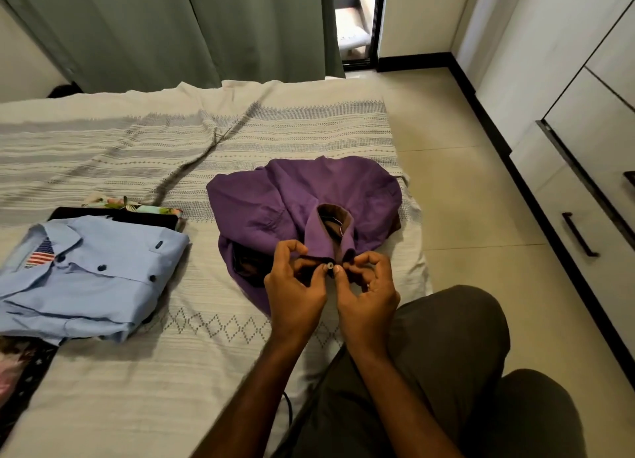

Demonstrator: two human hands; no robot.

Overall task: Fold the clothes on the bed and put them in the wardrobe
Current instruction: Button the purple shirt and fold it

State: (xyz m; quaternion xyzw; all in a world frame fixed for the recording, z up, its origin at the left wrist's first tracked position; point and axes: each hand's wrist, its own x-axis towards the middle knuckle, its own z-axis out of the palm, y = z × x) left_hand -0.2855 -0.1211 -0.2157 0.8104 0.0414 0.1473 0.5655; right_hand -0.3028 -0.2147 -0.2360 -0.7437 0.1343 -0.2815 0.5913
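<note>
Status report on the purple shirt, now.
Both hands, left hand and right hand, pinching purple shirt at collar button. Shirt unfolded, bunched on bed. Nothing in the way.

Both forearms stretched forward, wrists close together. Left hand [294, 287] and right hand [367, 285] almost touching, fingers [338, 272] curled, thumb tips pinching inward toward each other. Knees bent below.

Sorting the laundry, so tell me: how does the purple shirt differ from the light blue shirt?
The purple shirt lies crumpled, both hands pinching its collar button; the light blue shirt lies folded and untouched. The purple is plain; the blue bears a flag patch. Both lie on the bed.
</note>
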